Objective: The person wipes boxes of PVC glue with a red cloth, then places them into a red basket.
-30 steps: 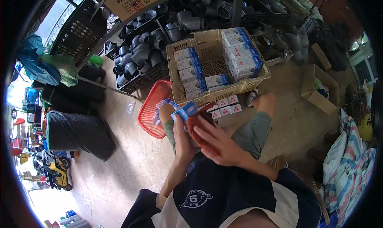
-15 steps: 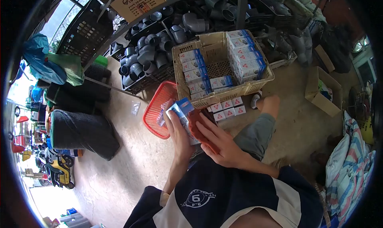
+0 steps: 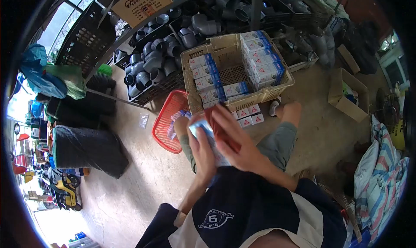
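My left hand [image 3: 203, 156] is wrapped round a blue-and-white cardboard box [image 3: 200, 126], held tilted above my lap. My right hand [image 3: 243, 150] presses a reddish-brown cloth [image 3: 211, 114] against the box's right side; motion blurs the fingers a little. Just beyond my hands stands a beige plastic crate [image 3: 271, 91]. Inside it, similar boxes are stacked in a tall block [image 3: 266, 68] on the right and a row [image 3: 207, 76] on the left. Small white boxes with red triangles [image 3: 250, 113] sit on the floor by the crate's near side.
A red plastic basket [image 3: 158, 122] with a patterned item inside stands left of the crate. Grey pipe fittings [image 3: 154, 61] fill dark crates behind. An open carton [image 3: 351, 102] is at right, near a striped sack [image 3: 377, 170]. Dark rolled netting [image 3: 86, 150] lies left.
The box and cloth have come closer to my body, and the box is turned differently. My right hand has shifted along it with the cloth. The view has moved slightly.
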Motion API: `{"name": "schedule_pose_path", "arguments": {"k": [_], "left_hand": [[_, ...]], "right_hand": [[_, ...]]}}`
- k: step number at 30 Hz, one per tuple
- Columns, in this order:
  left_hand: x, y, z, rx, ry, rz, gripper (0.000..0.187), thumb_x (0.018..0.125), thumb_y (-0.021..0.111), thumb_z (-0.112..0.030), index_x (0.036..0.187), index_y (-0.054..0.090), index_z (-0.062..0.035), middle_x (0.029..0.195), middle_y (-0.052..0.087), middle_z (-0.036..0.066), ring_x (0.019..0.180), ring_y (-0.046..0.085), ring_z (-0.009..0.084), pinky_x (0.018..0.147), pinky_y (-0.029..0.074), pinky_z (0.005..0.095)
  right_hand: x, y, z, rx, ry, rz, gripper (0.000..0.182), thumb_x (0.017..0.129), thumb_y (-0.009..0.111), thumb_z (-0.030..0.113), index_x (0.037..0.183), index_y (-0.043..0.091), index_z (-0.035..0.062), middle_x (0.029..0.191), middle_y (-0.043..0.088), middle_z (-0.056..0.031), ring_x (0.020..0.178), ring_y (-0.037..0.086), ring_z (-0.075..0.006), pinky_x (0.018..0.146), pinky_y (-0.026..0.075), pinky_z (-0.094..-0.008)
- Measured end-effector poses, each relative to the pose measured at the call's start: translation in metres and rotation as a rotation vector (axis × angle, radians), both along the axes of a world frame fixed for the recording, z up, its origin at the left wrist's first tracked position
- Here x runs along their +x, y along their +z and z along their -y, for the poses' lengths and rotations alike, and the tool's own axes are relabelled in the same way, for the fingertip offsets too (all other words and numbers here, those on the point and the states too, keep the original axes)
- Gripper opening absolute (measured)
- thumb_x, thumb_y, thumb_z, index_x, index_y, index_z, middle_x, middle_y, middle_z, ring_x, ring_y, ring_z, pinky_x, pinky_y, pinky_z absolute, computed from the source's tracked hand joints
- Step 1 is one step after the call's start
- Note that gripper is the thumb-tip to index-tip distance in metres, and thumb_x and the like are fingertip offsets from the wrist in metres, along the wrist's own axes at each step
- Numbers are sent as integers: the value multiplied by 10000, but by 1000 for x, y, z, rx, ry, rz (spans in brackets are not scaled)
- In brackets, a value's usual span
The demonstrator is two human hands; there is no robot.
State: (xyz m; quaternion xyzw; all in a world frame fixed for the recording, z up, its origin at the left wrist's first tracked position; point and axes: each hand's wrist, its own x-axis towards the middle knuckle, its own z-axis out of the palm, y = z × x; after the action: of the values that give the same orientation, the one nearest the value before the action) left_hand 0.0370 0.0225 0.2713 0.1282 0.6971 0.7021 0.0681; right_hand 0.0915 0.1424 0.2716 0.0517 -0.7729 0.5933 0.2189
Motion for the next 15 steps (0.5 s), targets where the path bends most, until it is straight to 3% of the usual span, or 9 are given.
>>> {"name": "schedule_pose_path", "arguments": {"k": [2,4,7,10,11,13,14,15], "left_hand": [[11,-2,-2,-108,-24,-132,409,1078,372,-259,1396,411,-5,1348,484,150,1253,458,226,1083,331,345],[6,-6,0,-100,29,-81,439,1082,351,-311,1389,413,-3,1339,486,143,1255,452,227,1082,325,340],[-23,-43,17,-35,175,-2,534,1074,297,-448,1357,469,-30,1325,541,142,1199,544,242,1037,423,352],[-27,-40,20,387,198,472,540,1054,321,-510,1275,538,-68,1194,623,99,1064,617,196,960,485,343],[-25,-45,17,426,232,544,540,1042,326,-540,1213,573,-90,1121,646,69,1024,627,169,957,489,354],[-15,-54,16,498,131,499,561,1044,309,-542,1262,544,-81,1169,623,69,1075,604,184,994,461,364],[-11,-56,13,531,75,474,573,1044,301,-544,1286,530,-77,1193,612,68,1101,592,192,1012,447,369],[2,-25,-2,453,-1,328,579,1064,302,-487,1455,369,-65,1339,531,126,1259,509,225,1085,381,364]], "right_hand": [[-9,1,-6,-91,-70,24,599,951,582,144,1504,366,66,1554,315,-203,1397,379,-394,1111,363,-423],[-2,-5,2,-61,-47,36,585,954,575,130,1500,375,61,1557,315,-203,1390,394,-384,1109,368,-421],[26,-16,13,75,53,70,572,951,573,114,1490,393,57,1570,296,-204,1397,384,-384,1114,365,-419],[43,-21,13,43,161,194,561,970,547,142,1495,379,38,1580,281,-196,1427,348,-354,1150,306,-413],[43,-30,12,-138,170,206,557,978,536,155,1496,374,31,1585,271,-191,1436,332,-342,1161,278,-409],[40,-52,10,-499,182,225,552,995,514,181,1500,362,17,1597,251,-180,1455,299,-320,1182,222,-399],[37,-49,11,-540,166,212,549,1002,502,191,1498,358,6,1599,245,-176,1461,282,-310,1186,201,-398],[33,-44,12,-582,149,199,547,1009,490,202,1496,354,-5,1602,239,-172,1468,265,-300,1190,180,-396]]}}
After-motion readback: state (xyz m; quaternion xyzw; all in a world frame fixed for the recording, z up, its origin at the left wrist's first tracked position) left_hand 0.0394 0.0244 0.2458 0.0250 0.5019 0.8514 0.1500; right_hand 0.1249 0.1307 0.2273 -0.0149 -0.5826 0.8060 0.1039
